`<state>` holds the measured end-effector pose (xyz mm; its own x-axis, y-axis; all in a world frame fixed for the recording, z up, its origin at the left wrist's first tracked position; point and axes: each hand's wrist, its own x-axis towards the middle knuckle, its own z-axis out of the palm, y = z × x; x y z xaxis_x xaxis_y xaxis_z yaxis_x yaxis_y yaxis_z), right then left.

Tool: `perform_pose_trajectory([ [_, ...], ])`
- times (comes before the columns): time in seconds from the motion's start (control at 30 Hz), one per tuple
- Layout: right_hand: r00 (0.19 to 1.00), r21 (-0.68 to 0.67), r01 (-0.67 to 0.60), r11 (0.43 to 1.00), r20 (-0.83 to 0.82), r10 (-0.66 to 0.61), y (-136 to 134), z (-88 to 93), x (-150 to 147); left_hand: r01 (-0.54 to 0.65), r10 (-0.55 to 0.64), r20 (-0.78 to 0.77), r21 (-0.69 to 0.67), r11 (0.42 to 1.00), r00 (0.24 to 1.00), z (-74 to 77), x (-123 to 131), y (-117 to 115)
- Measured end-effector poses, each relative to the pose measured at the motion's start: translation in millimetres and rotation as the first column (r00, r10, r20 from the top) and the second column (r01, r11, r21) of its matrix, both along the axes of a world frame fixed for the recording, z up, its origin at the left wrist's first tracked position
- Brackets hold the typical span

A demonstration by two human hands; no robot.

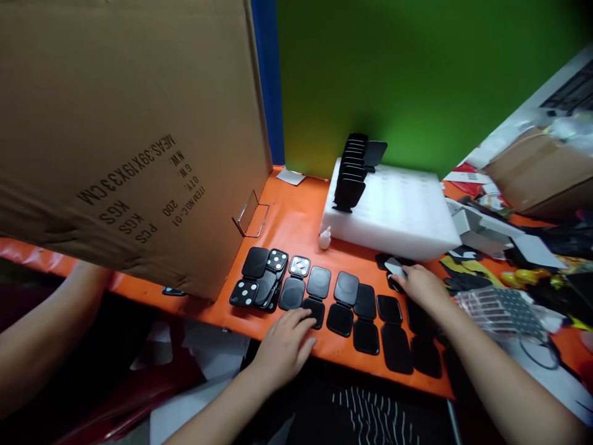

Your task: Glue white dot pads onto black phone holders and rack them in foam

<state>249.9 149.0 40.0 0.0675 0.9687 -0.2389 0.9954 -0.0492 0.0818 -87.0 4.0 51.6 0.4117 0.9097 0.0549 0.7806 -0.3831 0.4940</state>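
Several black rounded-square plates lie in rows on the orange table; a few at the left show white dots. My left hand rests at the table's near edge, fingers curled, fingertips touching a black plate. My right hand lies palm down over the plates at the right, its fingers pinched on a small white and black piece.
A large cardboard box stands at the left, with another person's arm under it. A white foam block carries a black slotted rack. Clutter, a mesh sheet and a brown box fill the right. A green wall stands behind.
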Motion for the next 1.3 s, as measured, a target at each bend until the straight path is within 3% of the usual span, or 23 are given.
perform_pose_trajectory([
  [0.1, 1.000, 0.044, 0.001, 0.999, 0.021, -0.002, -6.1, 6.5, 0.6, -0.061, 0.062, -0.025, 0.036, 0.997, 0.998, -10.2, -2.5, 5.2],
  [0.2, 1.000, 0.230, 0.018, 0.973, 0.010, -0.021, -12.7, 22.9, -5.4, -0.092, 0.097, -0.066, 0.076, 0.993, 0.993, -20.2, 3.5, 19.0],
  [0.3, 0.980, 0.337, 0.035, 0.941, -0.194, 0.034, -17.6, 38.4, -31.2, -0.153, 0.164, -0.118, 0.101, 0.983, 0.979, -31.3, 10.9, 31.7],
  [0.4, 0.824, 0.177, 0.016, 0.984, -0.560, 0.087, -18.0, 41.7, -75.9, -0.197, 0.213, -0.152, 0.117, 0.973, 0.965, -40.9, 15.5, 39.1],
  [0.53, 0.580, -0.173, -0.081, 0.982, -0.809, -0.095, -6.9, 29.9, -134.5, -0.209, 0.231, -0.165, 0.140, 0.968, 0.959, -47.4, 18.1, 41.3],
  [0.6, 0.509, -0.218, -0.148, 0.965, -0.853, -0.115, 2.4, 23.5, -154.1, -0.209, 0.232, -0.160, 0.147, 0.967, 0.959, -48.4, 19.0, 40.8],
  [0.67, 0.472, -0.175, -0.232, 0.957, -0.880, -0.047, 12.5, 18.7, -166.8, -0.219, 0.240, -0.146, 0.146, 0.965, 0.960, -48.6, 20.0, 40.2],
  [0.77, 0.472, -0.121, -0.289, 0.950, -0.881, 0.031, 26.4, 13.0, -177.4, -0.234, 0.252, -0.122, 0.141, 0.962, 0.960, -48.2, 21.3, 39.9],
  [0.9, 0.495, -0.109, -0.245, 0.963, -0.868, 0.027, 35.3, 2.1, -185.8, -0.238, 0.255, -0.116, 0.141, 0.961, 0.960, -47.0, 22.0, 41.0],
  [1.1, 0.520, -0.101, -0.230, 0.968, -0.854, 0.034, 28.4, -14.5, -195.9, -0.236, 0.251, -0.125, 0.126, 0.964, 0.960, -45.8, 19.9, 41.5],
  [1.3, 0.568, -0.109, -0.228, 0.968, -0.822, 0.041, 25.8, -18.1, -200.3, -0.235, 0.248, -0.119, 0.112, 0.966, 0.961, -44.9, 18.3, 41.8],
])
